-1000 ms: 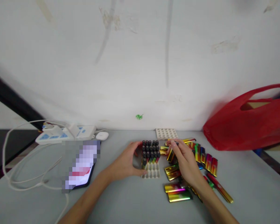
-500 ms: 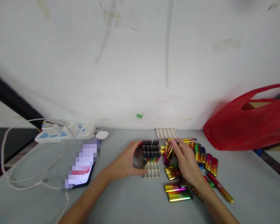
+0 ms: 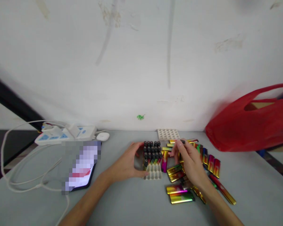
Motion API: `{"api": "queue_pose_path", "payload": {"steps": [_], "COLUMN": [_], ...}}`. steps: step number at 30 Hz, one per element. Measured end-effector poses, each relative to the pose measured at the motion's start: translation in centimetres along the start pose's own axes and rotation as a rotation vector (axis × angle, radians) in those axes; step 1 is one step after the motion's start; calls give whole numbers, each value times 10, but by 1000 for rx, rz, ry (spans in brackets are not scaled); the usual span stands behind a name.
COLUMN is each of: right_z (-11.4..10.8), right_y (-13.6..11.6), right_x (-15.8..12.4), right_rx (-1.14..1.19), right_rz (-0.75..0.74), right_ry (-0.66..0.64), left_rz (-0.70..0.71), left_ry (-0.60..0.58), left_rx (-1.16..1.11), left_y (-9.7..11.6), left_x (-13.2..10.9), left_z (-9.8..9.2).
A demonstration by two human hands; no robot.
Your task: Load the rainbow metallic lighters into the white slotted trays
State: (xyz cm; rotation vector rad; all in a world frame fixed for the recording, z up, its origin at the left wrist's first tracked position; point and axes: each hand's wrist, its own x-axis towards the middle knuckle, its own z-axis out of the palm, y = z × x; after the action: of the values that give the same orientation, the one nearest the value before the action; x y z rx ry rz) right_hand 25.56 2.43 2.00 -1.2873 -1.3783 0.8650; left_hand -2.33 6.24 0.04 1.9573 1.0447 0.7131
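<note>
My left hand [image 3: 126, 163] is closed around the left side of a white slotted tray [image 3: 154, 173], thumb at the near edge and fingers at the far end. Several lighters [image 3: 152, 149] stand upright in the tray's far rows, black tops up, while the near slots hold nothing. To the right, my right hand [image 3: 190, 160] pinches a lighter whose dark end [image 3: 181, 142] shows above the fingers; most of it is hidden by the hand. Loose shiny lighters [image 3: 182, 197] in gold, red, green and purple lie below and around that hand.
Behind the pile, a second white slotted tray [image 3: 168, 134] lies against the wall. A red bag [image 3: 247, 122] stands at the right. On the left are a phone [image 3: 85, 166], a power strip [image 3: 67, 135], a small white case [image 3: 103, 136] and looping white cables [image 3: 8, 169].
My right hand has shifted slightly right, with a lighter in its fingers. A gold and purple lighter beside the tray now shows more fully. My left hand stays on the tray.
</note>
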Motion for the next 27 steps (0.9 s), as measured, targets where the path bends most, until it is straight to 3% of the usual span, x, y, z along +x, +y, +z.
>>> {"api": "queue_pose_path", "payload": {"steps": [11, 18, 27], "right_z": [3, 4, -1], "right_y": [-5, -8, 0], "right_x": [-9, -9, -8], "right_rx": [-188, -440, -504], "right_rz": [35, -83, -129], "right_ry": [-100, -131, -125], "left_rz": [16, 8, 22], "left_ry": [15, 4, 9], "left_rx": [-26, -20, -13], "left_y": [0, 1, 0], "left_x": [0, 0, 0], "left_z": [1, 0, 1]}}
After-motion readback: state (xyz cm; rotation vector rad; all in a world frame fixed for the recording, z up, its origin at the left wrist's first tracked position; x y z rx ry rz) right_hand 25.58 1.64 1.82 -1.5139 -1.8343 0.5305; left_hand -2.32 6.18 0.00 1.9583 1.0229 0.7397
